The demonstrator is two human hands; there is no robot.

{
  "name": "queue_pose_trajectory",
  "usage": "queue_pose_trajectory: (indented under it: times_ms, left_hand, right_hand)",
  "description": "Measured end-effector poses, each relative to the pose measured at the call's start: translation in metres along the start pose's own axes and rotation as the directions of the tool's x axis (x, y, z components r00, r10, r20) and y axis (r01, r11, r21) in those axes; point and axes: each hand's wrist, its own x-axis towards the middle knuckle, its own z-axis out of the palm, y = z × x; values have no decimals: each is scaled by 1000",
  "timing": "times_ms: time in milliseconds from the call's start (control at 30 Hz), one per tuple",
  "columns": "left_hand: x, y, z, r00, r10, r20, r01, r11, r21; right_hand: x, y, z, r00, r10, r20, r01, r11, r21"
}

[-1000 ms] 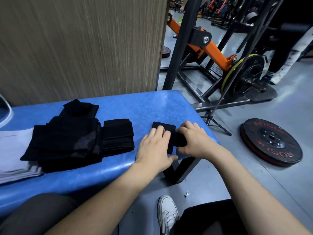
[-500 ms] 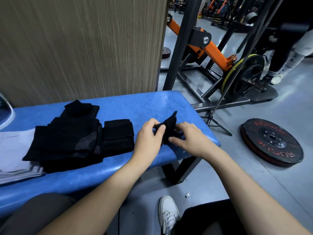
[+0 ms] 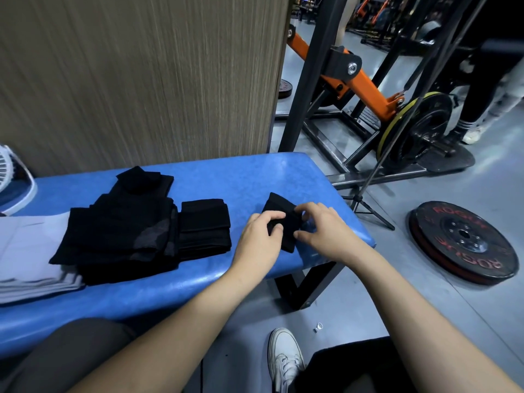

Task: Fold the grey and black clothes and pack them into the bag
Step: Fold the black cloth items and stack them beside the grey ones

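Note:
A small black cloth piece (image 3: 279,211) is near the right end of the blue bench (image 3: 243,177). My left hand (image 3: 259,241) pinches its left edge and my right hand (image 3: 323,228) grips its right side. The cloth is partly folded and slightly raised. To the left lies a folded black garment (image 3: 204,226), then a larger pile of folded black clothes (image 3: 119,231). Folded grey clothes (image 3: 28,256) lie at the far left, partly under the black pile. No bag is clearly in view.
A wood-grain wall panel (image 3: 141,75) stands behind the bench. A black and orange gym rack (image 3: 351,80) and a weight plate (image 3: 463,242) on the floor are to the right. A tripod leg (image 3: 368,205) stands by the bench end. My white shoe (image 3: 285,360) is below.
The small black cloth lay flat under both hands, was lifted upright, and is now lowered toward the bench again with both hands still holding it.

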Motion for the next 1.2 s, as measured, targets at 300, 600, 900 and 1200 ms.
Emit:
queue_pose_trajectory:
  times_ms: [300,600,900,1200]
  left_hand:
    - [-7,19,-28,990,75,-122,-101,969,-225]
    - [-16,1,-82,876,320,-360,-99,851,516]
    - [-31,-21,-108,926,364,-102,-119,538,835]
    - [-27,-19,-108,943,332,-38,-149,521,841]
  right_hand:
    - [2,-34,-12,998,50,-23,-9,551,835]
    - [32,-100,10,989,-118,88,-23,469,883]
    - [39,-127,36,965,-186,187,55,836,547]
    - [39,-120,33,956,-274,99,258,954,150]
